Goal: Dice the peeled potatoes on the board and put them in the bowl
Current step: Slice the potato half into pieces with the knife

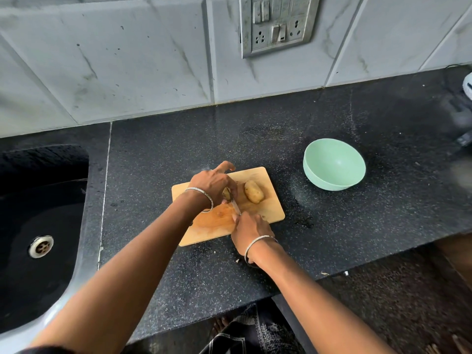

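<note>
A wooden cutting board [270, 210] lies on the black counter. On it, my left hand [213, 185] curls over a peeled potato [226, 194] and holds it down; most of that potato is hidden under the fingers. My right hand [249, 232] grips the handle of a knife [235, 205], whose blade runs up against the held potato. A second peeled potato [253, 191] lies free on the board just to the right. The pale green bowl [332, 185] stands off the board to the right with nothing in it.
A black sink [38, 226] with a metal drain is set into the counter at the left. The counter's front edge [332, 274] runs just below my right wrist. A tiled wall with a socket panel [277, 24] stands behind. Dark objects sit at the far right edge.
</note>
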